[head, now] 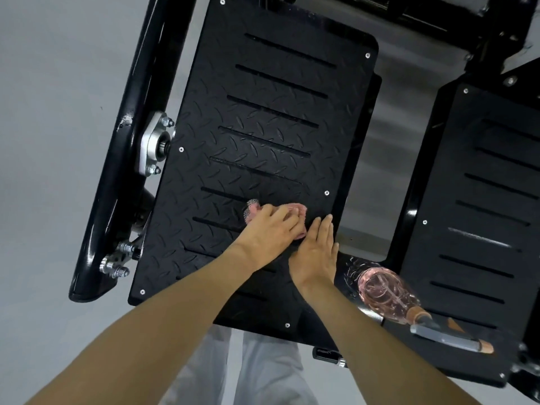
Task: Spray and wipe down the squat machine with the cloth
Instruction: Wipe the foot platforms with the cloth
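Pressing a bunched pink cloth (298, 209) onto the left footplate (248, 112) of the squat machine (491, 30), the left hand (267, 229) has its fingers curled over the fabric and holds it against the metal. The cloth sits in the near half of the plate, close to its right edge, with a frayed corner poking out past the knuckles on the left.

The right hand (317, 252) lies just beside it, flat and wide, with straight fingers together on the plate along that same right edge. It touches the cloth's near side.

A clear spray bottle (385, 290) of pinkish liquid lies on its side at the near left corner of the right footplate (482, 200), its grey and orange trigger head pointing toward the near edge. Any label on it is too blurred to read.

Both footplates are matt black diamond-tread sheet, cut with parallel slots and fixed by small silver screws (327, 193) at the edges. A glossy black frame tube (117, 171) runs along the left plate's left edge, carrying a silver bearing flange (153, 141) with bolts. Under it all is a plain pale grey floor (58, 112), and light trousers (263, 372) show below the near edge.
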Action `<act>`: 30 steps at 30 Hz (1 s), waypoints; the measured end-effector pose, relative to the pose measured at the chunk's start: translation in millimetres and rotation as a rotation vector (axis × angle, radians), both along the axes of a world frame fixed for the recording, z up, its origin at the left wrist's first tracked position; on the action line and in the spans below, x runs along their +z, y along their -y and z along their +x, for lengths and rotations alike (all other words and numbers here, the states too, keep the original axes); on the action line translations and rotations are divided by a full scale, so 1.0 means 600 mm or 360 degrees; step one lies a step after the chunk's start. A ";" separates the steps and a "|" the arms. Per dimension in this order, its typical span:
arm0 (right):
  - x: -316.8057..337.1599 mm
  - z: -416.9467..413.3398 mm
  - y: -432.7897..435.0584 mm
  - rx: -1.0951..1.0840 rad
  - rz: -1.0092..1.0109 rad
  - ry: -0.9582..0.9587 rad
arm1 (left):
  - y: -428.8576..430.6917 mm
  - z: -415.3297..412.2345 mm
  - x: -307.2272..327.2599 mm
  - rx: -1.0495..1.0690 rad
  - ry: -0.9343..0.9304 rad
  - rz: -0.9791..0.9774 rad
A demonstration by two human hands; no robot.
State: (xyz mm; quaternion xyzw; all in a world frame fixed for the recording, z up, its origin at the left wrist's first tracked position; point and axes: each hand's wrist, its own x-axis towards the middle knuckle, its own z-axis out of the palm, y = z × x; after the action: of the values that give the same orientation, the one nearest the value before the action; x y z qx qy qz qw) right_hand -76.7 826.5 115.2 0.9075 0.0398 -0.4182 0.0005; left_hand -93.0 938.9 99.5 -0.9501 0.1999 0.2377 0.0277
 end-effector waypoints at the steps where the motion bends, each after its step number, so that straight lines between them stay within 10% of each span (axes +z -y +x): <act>1: 0.001 -0.006 -0.003 -0.0021 -0.0001 -0.0001 | -0.004 0.000 0.002 -0.0127 0.0046 0.0051; 5: 0.006 -0.030 -0.016 -0.0090 0.0005 -0.0006 | -0.041 -0.009 0.001 -0.0228 0.0116 0.0221; 15: -0.018 -0.076 -0.048 -0.0438 0.0035 0.0093 | -0.078 -0.064 0.008 0.0842 -0.0075 0.0139; 24: -0.026 -0.095 -0.022 -0.0471 -0.0084 0.0210 | -0.035 -0.038 -0.011 0.0022 0.0112 -0.0002; 30: -0.018 -0.094 -0.017 -0.0484 -0.0064 0.0160 | -0.144 -0.091 -0.016 0.0198 0.0113 0.0198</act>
State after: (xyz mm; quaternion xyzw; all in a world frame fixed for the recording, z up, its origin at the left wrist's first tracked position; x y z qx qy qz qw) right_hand -133.3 836.8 104.3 0.9227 -0.1064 -0.3682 -0.0426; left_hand -147.8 1025.4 90.2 -0.9650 0.1243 0.2171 0.0788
